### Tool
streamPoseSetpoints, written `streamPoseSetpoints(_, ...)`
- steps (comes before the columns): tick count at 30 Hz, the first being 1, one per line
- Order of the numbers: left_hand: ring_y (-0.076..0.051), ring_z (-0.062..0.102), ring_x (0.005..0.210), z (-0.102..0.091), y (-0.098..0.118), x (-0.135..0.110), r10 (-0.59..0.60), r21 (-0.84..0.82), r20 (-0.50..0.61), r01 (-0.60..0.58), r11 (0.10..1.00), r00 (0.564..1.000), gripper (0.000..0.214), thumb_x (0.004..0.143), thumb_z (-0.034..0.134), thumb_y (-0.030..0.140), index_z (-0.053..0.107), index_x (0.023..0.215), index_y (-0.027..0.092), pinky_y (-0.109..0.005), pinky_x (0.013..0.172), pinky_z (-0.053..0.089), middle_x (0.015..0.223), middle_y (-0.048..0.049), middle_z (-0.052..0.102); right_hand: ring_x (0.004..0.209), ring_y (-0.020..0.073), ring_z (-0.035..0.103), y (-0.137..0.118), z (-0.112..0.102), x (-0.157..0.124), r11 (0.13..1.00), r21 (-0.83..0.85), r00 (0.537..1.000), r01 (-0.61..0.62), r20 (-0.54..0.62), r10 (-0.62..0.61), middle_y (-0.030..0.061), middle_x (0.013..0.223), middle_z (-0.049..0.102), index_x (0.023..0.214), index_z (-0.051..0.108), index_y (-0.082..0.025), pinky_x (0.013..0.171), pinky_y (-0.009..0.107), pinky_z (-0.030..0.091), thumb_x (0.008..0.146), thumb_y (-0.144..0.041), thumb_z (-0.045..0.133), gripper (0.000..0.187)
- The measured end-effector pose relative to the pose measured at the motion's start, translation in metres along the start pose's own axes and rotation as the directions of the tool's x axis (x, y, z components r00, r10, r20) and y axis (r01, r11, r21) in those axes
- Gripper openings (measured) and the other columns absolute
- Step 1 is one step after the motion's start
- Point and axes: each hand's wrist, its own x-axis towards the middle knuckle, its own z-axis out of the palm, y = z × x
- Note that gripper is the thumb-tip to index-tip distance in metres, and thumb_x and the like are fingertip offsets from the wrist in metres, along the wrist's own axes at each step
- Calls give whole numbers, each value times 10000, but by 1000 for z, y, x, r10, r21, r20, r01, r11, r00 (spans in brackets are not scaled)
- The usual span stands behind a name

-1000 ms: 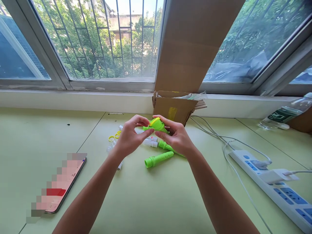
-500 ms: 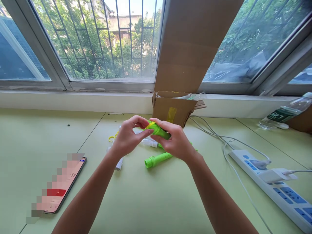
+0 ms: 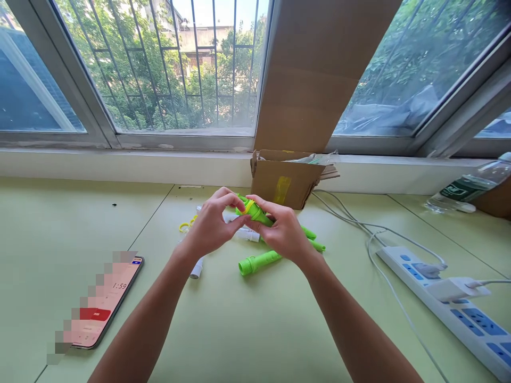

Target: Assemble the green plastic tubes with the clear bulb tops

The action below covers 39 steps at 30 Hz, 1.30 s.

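Observation:
Above the table my right hand [image 3: 285, 229] is closed round a green plastic tube [image 3: 259, 215] with a threaded end. A yellow ring [image 3: 248, 206] sits around that threaded end. The fingertips of my left hand [image 3: 209, 223] pinch the ring. Below the hands lies another green tube [image 3: 257, 263] with a threaded mouth. More green tubes [image 3: 317, 245] poke out behind my right hand. A clear tube with a white end [image 3: 249, 234] and another white-ended piece [image 3: 196, 269] lie close by, partly hidden by my hands. Loose yellow rings [image 3: 184, 227] rest left of my left hand.
An open cardboard box [image 3: 279, 175] stands against the wall behind the hands. A phone [image 3: 107, 306] lies at the left. On the right are a white power strip [image 3: 443, 306] with plugs and cables [image 3: 351, 219], and a water bottle [image 3: 465, 186].
My right hand has turned slightly around the tube, and my left fingers have shifted on the yellow ring. More of the green tubes behind the hands now shows. The view has moved a little.

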Motion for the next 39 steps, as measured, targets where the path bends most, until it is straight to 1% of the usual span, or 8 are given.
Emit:
streamPoseSetpoints(5, -157, 566, 858, -1, -1, 0, 16, 2, 25, -16, 1000, 1000, 88, 798, 621, 282, 608, 847, 209, -306, 776, 443, 910, -19, 571, 581, 112, 496, 2, 2, 0, 979, 166, 993, -114, 30, 110, 1, 769, 620, 1272, 558, -200, 511, 235, 405, 776, -420, 652, 551)
streamPoseSetpoints(9, -152, 565, 855, -4, -5, 2, 1, -10, 34, -1, 1000, 999, 110, 819, 600, 311, 603, 847, 205, -304, 787, 442, 910, -18, 572, 453, 61, 379, 5, 2, 2, 940, 302, 985, -160, 112, 132, -38, 636, 510, 1262, 556, -196, 406, 210, 310, 761, -407, 675, 557)
streamPoseSetpoints(15, -157, 568, 876, 8, -11, 1, 51, -17, 127, -50, 999, 991, 132, 830, 586, 338, 602, 822, 207, -305, 797, 450, 906, -19, 590, 431, 60, 409, 0, -19, 2, 851, 513, 993, -114, 62, 96, -36, 676, 477, 1248, 525, -213, 390, 219, 320, 810, -379, 629, 480)
streamPoseSetpoints(18, -146, 580, 859, 19, -12, 1, 56, -53, 82, -52, 997, 995, 109, 838, 574, 301, 568, 890, 205, -296, 790, 464, 896, -13, 613, 432, 69, 438, 0, -29, 0, 807, 571, 985, -150, 156, 73, -21, 699, 504, 1254, 515, -219, 400, 226, 316, 829, -369, 605, 459)
streamPoseSetpoints(23, -141, 593, 894, 20, -9, 0, 104, -78, -97, -112, 991, 990, 212, 841, 569, 241, 535, 1049, 214, -298, 826, 478, 1001, -34, 628, 455, 83, 464, 7, -24, 0, 761, 599, 949, -250, 309, 68, 3, 742, 544, 1229, 517, -213, 427, 237, 322, 874, -397, 523, 400)
streamPoseSetpoints(29, -145, 591, 862, 12, -10, 2, 290, 115, -136, -276, 954, 947, 117, 830, 572, 178, 603, 937, 214, -292, 784, 474, 892, -14, 655, 439, 66, 435, 8, -19, 1, 780, 574, 937, -249, 346, 44, -9, 729, 544, 1196, 526, -215, 443, 230, 310, 900, -395, 479, 350)
streamPoseSetpoints(35, -150, 588, 812, 8, -11, 2, 380, 235, -80, -353, 906, 921, 97, 787, 578, 134, 599, 843, 210, -314, 797, 481, 812, -5, 662, 427, 55, 417, 6, -20, 1, 810, 523, 913, -264, 406, 36, 3, 751, 559, 1114, 562, -179, 421, 227, 317, 896, -398, 489, 317)
streamPoseSetpoints(39, -142, 622, 793, 14, -12, 1, 380, 201, -204, -342, 918, 902, 111, 756, 611, 133, 608, 837, 208, -325, 822, 506, 812, 5, 688, 420, 60, 411, 3, -19, 0, 802, 533, 926, -269, 372, 64, -3, 722, 553, 1114, 556, -183, 405, 226, 310, 903, -407, 474, 318)
